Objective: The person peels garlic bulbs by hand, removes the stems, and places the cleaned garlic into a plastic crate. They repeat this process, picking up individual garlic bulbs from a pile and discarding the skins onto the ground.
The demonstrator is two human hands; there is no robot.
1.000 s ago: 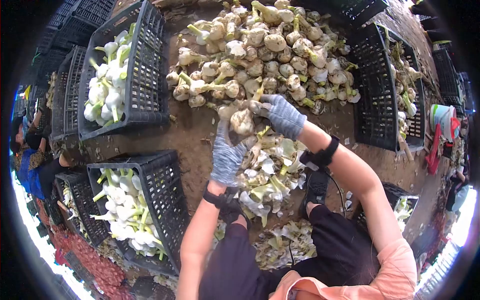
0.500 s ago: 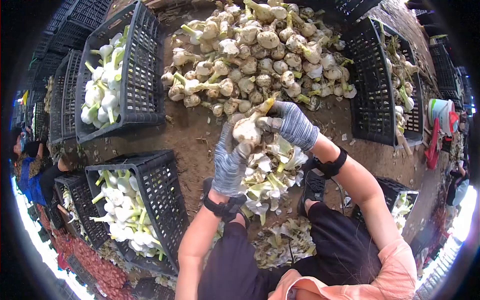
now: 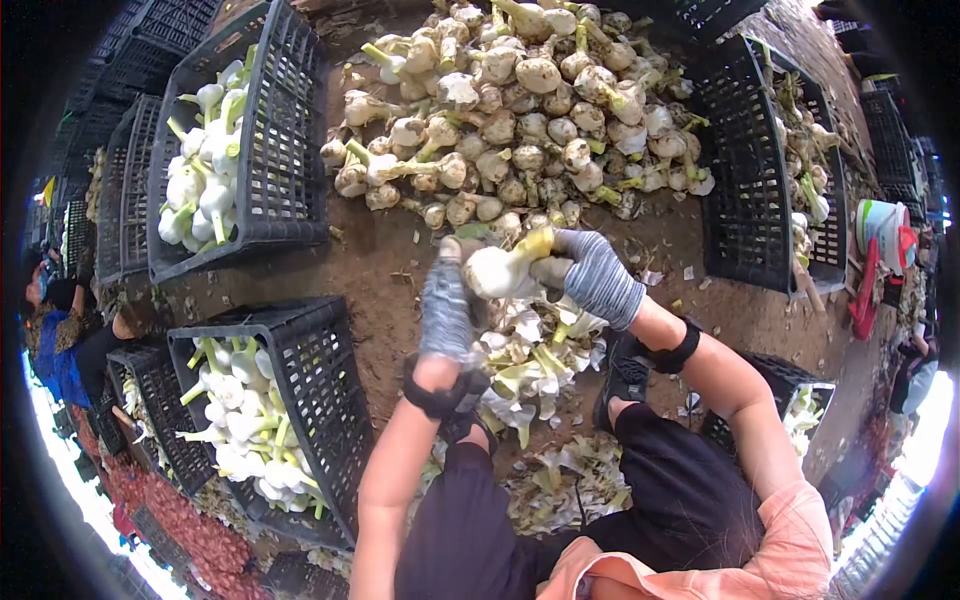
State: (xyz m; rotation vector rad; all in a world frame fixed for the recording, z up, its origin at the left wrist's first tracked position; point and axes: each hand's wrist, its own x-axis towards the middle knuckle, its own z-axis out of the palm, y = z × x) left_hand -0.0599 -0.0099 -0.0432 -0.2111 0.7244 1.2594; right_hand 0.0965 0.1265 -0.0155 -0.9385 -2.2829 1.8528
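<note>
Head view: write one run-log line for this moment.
right hand: holds garlic bulb by stem; left hand: beside bulb; garlic pile: on ground ahead

- No text, label, brand, number or sign can be read anywhere.
- On the white bucket [image 3: 880,225], any print is too small for reading.

I am in a rough garlic-sorting place, closer to a farm packing yard than a shop; the floor [image 3: 385,300] is bare brown earth; a broad heap of garlic [image 3: 520,110] lies straight on it at the far side; an open-mesh black crate [image 3: 288,130] holds white bulbs [image 3: 200,190] to my left; more crates [image 3: 150,50] stand stacked at the far left; leafy peelings [image 3: 535,370] litter the ground near my feet.
</note>
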